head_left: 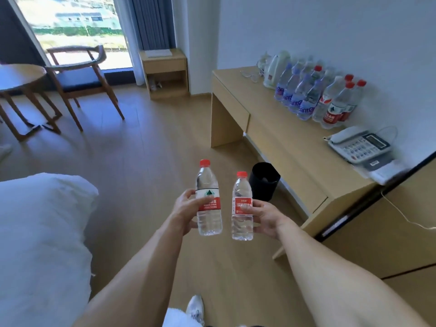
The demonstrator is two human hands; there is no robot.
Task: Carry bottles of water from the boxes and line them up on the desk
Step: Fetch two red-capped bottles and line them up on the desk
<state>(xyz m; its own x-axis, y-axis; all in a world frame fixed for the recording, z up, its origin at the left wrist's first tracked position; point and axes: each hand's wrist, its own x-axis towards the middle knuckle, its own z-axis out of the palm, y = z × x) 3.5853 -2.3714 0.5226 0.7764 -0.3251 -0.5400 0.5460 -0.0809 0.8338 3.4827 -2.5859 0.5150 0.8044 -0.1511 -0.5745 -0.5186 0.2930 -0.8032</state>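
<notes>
My left hand (pixel 185 212) grips a tall water bottle (pixel 208 192) with a red cap and a red and white label, held upright above the floor. My right hand (pixel 264 219) grips a shorter red-capped bottle (pixel 242 197) beside it. The two bottles stand close together without touching. To the right is the light wooden desk (pixel 278 128). Several bottles (pixel 316 95) stand in rows at its back against the wall, some with purple labels and some with red caps. No boxes are in view.
A white kettle (pixel 274 69) stands on the desk's far end and a phone (pixel 361 143) on its near end. A black bin (pixel 264 180) sits on the floor by the desk. The bed (pixel 42 232) is at left; a chair (pixel 80 76), round table (pixel 21 79) and nightstand (pixel 165 74) stand by the window.
</notes>
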